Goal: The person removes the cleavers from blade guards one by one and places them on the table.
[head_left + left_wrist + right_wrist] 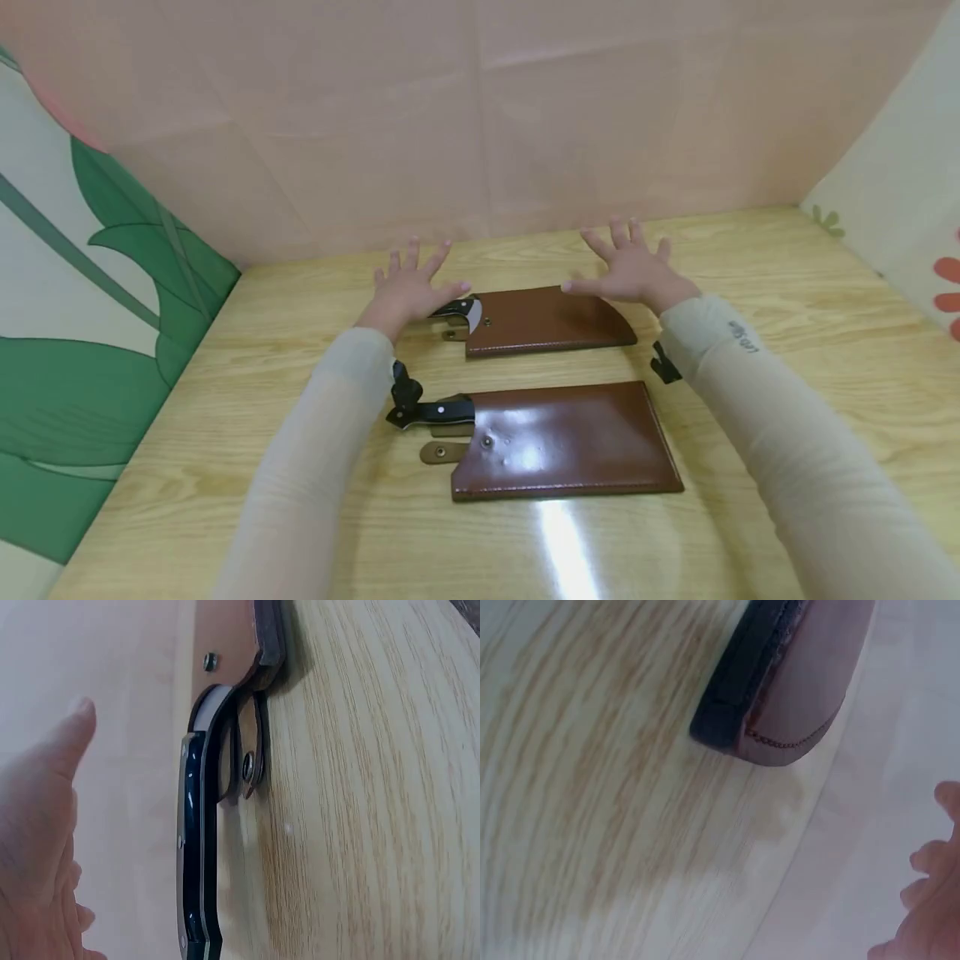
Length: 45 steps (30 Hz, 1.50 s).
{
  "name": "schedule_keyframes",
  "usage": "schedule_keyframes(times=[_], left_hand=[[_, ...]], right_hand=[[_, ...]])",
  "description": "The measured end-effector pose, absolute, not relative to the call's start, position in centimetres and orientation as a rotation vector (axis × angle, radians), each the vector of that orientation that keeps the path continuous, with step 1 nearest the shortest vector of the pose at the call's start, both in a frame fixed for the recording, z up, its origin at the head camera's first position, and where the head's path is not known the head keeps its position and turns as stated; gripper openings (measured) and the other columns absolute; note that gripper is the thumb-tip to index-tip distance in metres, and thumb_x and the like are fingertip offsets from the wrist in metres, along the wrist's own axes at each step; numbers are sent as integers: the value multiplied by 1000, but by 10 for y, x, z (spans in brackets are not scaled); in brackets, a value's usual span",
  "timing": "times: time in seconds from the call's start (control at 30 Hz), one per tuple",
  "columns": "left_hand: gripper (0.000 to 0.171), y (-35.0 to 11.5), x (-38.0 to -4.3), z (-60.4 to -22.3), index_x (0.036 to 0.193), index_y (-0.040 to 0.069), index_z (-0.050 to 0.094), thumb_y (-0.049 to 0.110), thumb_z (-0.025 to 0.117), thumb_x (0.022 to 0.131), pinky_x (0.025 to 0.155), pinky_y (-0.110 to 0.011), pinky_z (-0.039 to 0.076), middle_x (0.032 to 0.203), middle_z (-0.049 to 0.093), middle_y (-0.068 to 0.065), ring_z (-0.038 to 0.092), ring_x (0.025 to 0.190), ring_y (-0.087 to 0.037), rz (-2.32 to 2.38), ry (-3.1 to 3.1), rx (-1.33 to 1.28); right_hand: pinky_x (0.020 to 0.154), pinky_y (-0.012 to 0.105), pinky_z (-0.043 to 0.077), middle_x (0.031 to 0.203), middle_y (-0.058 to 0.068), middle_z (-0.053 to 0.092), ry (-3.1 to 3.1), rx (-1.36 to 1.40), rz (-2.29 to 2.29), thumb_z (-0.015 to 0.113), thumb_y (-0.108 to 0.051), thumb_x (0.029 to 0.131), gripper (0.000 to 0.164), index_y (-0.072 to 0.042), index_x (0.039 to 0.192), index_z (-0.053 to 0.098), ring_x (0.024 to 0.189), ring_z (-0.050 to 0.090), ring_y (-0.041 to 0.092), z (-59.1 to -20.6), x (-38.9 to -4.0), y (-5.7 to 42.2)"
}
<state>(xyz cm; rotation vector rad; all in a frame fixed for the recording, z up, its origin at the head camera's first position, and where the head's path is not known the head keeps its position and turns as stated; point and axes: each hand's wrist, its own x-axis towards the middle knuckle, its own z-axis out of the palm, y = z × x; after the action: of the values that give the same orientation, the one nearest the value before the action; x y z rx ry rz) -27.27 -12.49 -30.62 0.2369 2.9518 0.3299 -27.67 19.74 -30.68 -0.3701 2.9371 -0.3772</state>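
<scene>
Two cleavers in brown leather sheaths lie on the wooden table, one behind the other, black handles to the left. The rear sheath [551, 321] has a curved right end; its cleaver's riveted handle [196, 840] shows in the left wrist view. The front sheath [570, 442] is squarer, with its black handle [446, 411] sticking out. My left hand [410, 293] is spread over the rear handle, fingers straight, holding nothing. Above the rear sheath's right part, my right hand [633, 271] is likewise spread and holds nothing.
Leather snap straps [442, 452] stick out beside the handles. The wooden table [787, 400] ends at a pink backdrop [480, 125]. Leaf-patterned panels [112, 292] stand on the left, and a flowered white panel [900, 192] on the right.
</scene>
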Motion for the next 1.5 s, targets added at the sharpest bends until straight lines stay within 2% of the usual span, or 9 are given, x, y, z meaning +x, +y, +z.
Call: schedule_keyframes(times=[0.1,0.33,0.43,0.57,0.7,1.0,1.17,1.5], left_hand=[[79,-126,-274,-305,139,51,-13,83,24,77,108,-63,-4,153,-20,-7,-11,138,-43,300,2933,270],[72,-128,-278,-305,148,37,3,62,37,90,111,-59,2,156,-4,-9,-1,141,-39,150,2805,412],[67,-128,-278,-307,149,32,12,55,40,93,113,-56,7,157,4,-7,6,142,-35,138,2705,486],[61,-129,-277,-310,147,27,26,49,45,94,112,-50,20,152,25,-4,24,138,-28,190,2659,516],[56,-131,-277,-313,145,24,32,42,48,95,109,-47,29,144,41,-6,38,131,-27,213,2678,534],[51,-132,-277,-314,145,22,33,31,48,97,111,-45,27,145,39,-7,35,133,-28,226,2677,536],[48,-131,-277,-316,143,20,36,28,48,97,110,-44,28,143,42,-9,38,131,-28,214,2688,559],[47,-130,-278,-318,142,18,38,26,49,97,110,-43,29,143,43,-8,38,132,-27,236,2695,559]], right_hand=[[98,74,-9,150,19,-23,2907,-422,-374,47,-80,72,107,-24,150,0,134,-26,39,-308,-278,195],[103,70,14,153,23,-7,2775,-504,-448,60,-74,68,111,-22,150,6,139,-6,42,-317,-280,185],[104,67,16,153,25,-2,2741,-543,-426,64,-72,67,112,-19,150,11,140,0,42,-321,-280,180],[106,63,18,152,26,5,2726,-575,-412,67,-69,66,111,-16,150,17,139,8,43,-324,-281,173],[107,62,18,152,26,8,2677,-604,-389,69,-68,65,112,-15,149,18,138,11,44,-324,-280,168],[107,61,20,151,28,9,2583,-682,-352,77,-61,60,119,-13,150,15,136,15,46,-327,-279,165],[107,60,22,151,28,8,2571,-702,-322,81,-59,56,125,-13,150,13,136,15,46,-326,-276,166],[104,58,29,147,32,16,2597,-728,-254,83,-52,58,120,-11,149,17,133,21,48,-323,-275,163]])
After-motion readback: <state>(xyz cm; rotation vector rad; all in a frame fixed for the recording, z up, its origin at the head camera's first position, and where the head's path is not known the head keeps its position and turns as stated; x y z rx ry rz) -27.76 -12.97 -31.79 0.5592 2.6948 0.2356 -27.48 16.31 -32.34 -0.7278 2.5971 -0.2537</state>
